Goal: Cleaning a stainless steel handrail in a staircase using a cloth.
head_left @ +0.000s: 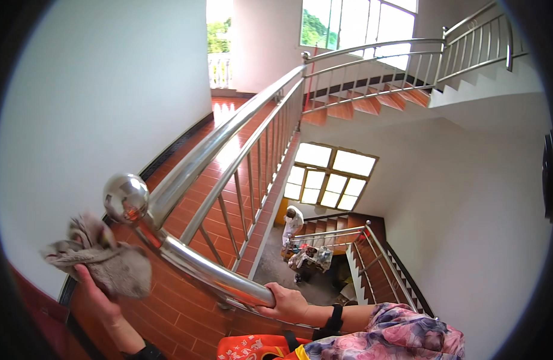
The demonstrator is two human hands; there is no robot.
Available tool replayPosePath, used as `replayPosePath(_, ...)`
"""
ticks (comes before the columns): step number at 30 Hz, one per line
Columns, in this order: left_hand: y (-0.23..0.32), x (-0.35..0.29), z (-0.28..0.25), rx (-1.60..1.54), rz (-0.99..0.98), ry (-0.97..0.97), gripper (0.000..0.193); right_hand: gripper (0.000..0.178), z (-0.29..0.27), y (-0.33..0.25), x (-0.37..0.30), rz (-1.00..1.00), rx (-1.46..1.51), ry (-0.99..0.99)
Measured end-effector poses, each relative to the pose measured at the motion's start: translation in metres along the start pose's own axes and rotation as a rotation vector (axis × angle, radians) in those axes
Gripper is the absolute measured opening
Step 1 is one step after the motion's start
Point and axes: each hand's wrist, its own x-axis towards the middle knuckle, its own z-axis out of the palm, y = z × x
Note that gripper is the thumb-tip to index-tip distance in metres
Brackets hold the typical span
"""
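A bunched grey-brown cloth [114, 264] sits in my left hand [102, 303], with the fingers and thumb closed about its lower edge. It is close to the round metal ball [126, 198] that caps the corner of the stair railing, though I cannot tell whether they touch. My right hand [285, 303] is wrapped round the end of the thick steel handrail [222, 271] in front of me. Most of its fingers are hidden behind the rail. A black band [335, 318] circles the right wrist, below a floral sleeve [402, 327].
Thin upright bars [252, 174] run beneath the long railing, beside a red-brown tiled floor [168, 312]. To the right the stairwell drops to a lower floor, where another person in white [293, 222] stands near lower stairs [378, 258]. A white wall [96, 90] rises on the left.
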Motion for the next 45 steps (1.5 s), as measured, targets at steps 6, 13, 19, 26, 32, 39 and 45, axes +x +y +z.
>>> replayPosePath(6, -0.025, 0.058, 0.129, 1.552, 0.704, -0.336, 0.051, 0.063, -0.001, 0.005, -0.003, 0.041, 0.055, -0.013)
replayPosePath(13, -0.001, 0.11, 0.164, 1.543, 0.108, -0.712, 0.03, 0.061, -0.003, -0.006, -0.003, 0.105, 0.113, 0.033)
replayPosePath(19, -0.004, 0.153, 0.126, 0.662, -0.529, -0.758, 0.022, 0.066, -0.004, 0.007, -0.001, 0.209, -0.01, -0.125)
replayPosePath(26, -0.005, 0.137, 0.091, 0.66, -0.133, -0.391, 0.026, 0.077, -0.017, -0.012, 0.014, 0.208, -0.394, -0.222)
replayPosePath(32, 0.037, 0.082, 0.152, 0.433, 0.077, -0.448, 0.053, 0.075, -0.123, -0.189, 0.062, -0.15, 1.601, -0.429)
replayPosePath(39, 0.041, 0.093, 0.197, 0.695, 0.115, -0.998, 0.062, 0.06, -0.137, -0.208, 0.092, -0.331, 1.831, -0.092)
replayPosePath(45, 0.005, 0.095, 0.142, 1.54, 0.652, -0.748, 0.029, 0.037, -0.155, -0.151, 0.131, -0.286, 0.705, 0.055)
